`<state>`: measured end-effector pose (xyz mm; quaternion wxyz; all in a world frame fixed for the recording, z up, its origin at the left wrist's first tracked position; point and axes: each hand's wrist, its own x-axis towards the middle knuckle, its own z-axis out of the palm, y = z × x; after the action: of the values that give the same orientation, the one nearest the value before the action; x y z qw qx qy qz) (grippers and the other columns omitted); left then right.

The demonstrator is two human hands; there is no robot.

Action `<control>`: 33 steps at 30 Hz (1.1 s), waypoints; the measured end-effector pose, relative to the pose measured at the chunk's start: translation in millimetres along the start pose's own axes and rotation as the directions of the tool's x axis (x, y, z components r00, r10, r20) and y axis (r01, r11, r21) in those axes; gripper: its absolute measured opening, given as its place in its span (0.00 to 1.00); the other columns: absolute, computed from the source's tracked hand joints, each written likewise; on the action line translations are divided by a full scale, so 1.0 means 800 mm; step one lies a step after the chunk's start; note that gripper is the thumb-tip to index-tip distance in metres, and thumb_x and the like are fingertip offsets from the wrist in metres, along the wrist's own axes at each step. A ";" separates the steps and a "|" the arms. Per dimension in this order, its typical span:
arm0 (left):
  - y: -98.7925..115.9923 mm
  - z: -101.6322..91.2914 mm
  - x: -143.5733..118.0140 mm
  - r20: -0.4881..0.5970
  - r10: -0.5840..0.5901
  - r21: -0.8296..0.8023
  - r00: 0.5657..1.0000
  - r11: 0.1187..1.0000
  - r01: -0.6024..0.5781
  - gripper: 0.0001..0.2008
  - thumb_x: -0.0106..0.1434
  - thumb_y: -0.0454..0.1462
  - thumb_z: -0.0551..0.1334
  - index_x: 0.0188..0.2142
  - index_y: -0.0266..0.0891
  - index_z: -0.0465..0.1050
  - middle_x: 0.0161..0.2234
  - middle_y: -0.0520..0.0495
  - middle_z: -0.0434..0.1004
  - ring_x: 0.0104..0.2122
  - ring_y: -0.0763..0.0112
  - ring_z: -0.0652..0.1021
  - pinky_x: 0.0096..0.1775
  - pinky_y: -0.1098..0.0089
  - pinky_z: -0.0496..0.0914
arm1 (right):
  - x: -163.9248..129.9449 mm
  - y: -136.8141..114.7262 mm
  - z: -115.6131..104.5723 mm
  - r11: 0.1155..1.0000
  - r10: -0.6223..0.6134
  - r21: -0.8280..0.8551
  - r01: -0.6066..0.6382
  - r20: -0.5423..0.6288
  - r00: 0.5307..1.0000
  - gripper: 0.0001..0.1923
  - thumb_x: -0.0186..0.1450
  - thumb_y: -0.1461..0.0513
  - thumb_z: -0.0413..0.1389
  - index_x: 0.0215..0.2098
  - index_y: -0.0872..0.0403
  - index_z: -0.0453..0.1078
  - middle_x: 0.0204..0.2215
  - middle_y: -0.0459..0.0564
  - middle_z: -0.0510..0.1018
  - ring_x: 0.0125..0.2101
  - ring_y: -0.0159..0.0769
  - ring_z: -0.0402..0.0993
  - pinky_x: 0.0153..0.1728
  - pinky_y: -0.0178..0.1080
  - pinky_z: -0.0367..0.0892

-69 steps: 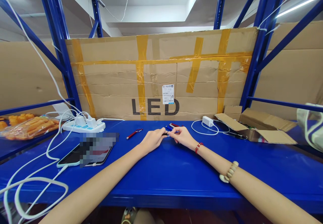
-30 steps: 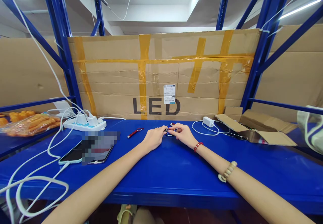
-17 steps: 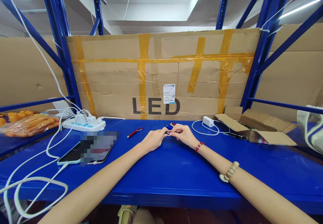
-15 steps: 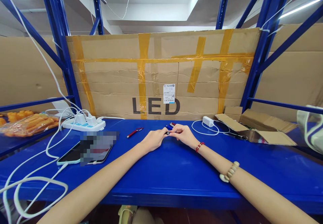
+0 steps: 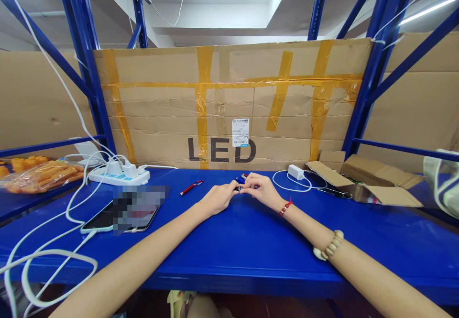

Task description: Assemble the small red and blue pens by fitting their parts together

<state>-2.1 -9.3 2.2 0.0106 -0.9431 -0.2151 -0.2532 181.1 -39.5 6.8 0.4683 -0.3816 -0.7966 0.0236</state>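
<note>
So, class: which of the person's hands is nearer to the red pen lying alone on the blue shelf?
Left. The left hand is just right of the red pen; the right hand lies farther right.

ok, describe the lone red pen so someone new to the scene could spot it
Start at the taped cardboard sheet printed LED, then drop to the blue shelf below it. The red pen lies there alone, between the white power strip and the left hand. Unlike the pens by the fingers, it lies apart, untouched.

phone [image 5: 107, 220]: screen blurred | small item [image 5: 239, 188]: mostly hidden between hands
</note>
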 end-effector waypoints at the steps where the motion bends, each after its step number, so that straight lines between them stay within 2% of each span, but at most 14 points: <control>1: 0.000 0.000 0.000 0.002 0.000 0.000 1.000 1.000 0.000 0.05 0.65 0.32 0.48 0.41 0.40 0.53 0.44 0.49 0.66 0.41 0.65 0.70 0.36 0.71 0.66 | 0.000 0.000 0.000 1.000 -0.008 -0.014 0.008 0.000 1.000 0.15 0.54 0.53 0.57 0.17 0.56 0.68 0.25 0.47 0.70 0.21 0.27 0.65 0.23 0.31 0.60; 5: -0.001 0.000 0.000 0.009 -0.009 0.011 1.000 1.000 0.009 0.06 0.65 0.32 0.48 0.43 0.41 0.54 0.44 0.49 0.66 0.41 0.65 0.70 0.37 0.71 0.66 | 0.001 0.001 0.000 0.998 -0.023 -0.053 0.023 -0.006 1.000 0.15 0.54 0.54 0.57 0.17 0.56 0.67 0.24 0.47 0.69 0.23 0.28 0.65 0.24 0.31 0.59; 11: -0.003 0.000 0.002 0.029 -0.027 0.044 0.999 0.999 0.025 0.08 0.66 0.33 0.48 0.45 0.41 0.55 0.41 0.49 0.67 0.39 0.67 0.71 0.36 0.72 0.65 | 0.001 0.001 0.001 0.994 -0.008 -0.110 0.010 0.018 1.000 0.14 0.55 0.54 0.56 0.19 0.56 0.67 0.23 0.46 0.67 0.21 0.26 0.61 0.22 0.29 0.56; 21: -0.002 -0.001 0.002 0.042 -0.064 0.050 0.997 0.997 0.062 0.08 0.66 0.34 0.47 0.45 0.41 0.55 0.40 0.49 0.67 0.38 0.67 0.71 0.35 0.73 0.65 | 0.002 0.001 0.004 0.994 0.057 -0.098 -0.055 0.015 0.998 0.14 0.55 0.53 0.55 0.21 0.56 0.67 0.23 0.45 0.67 0.18 0.24 0.57 0.21 0.30 0.56; 29: 0.002 -0.004 0.003 0.044 -0.129 0.064 0.991 0.990 0.126 0.05 0.66 0.35 0.47 0.42 0.41 0.55 0.37 0.50 0.68 0.35 0.65 0.72 0.31 0.73 0.64 | 0.002 0.003 0.006 0.995 0.073 -0.067 -0.070 0.033 0.997 0.09 0.56 0.57 0.56 0.24 0.55 0.69 0.27 0.45 0.69 0.19 0.23 0.59 0.21 0.30 0.56; 33: 0.003 -0.005 0.004 0.043 -0.141 0.064 0.989 0.988 0.138 0.05 0.67 0.35 0.46 0.42 0.41 0.54 0.39 0.50 0.68 0.35 0.65 0.72 0.32 0.73 0.65 | 0.003 0.003 0.005 0.996 0.063 -0.071 -0.061 0.031 0.998 0.08 0.56 0.58 0.55 0.25 0.55 0.70 0.27 0.46 0.70 0.19 0.24 0.60 0.22 0.30 0.57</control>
<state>-0.7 -10.4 7.5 0.0163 -0.9309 -0.2881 -0.2242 178.7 -35.1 5.4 0.4404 -0.4218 -0.7924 0.0168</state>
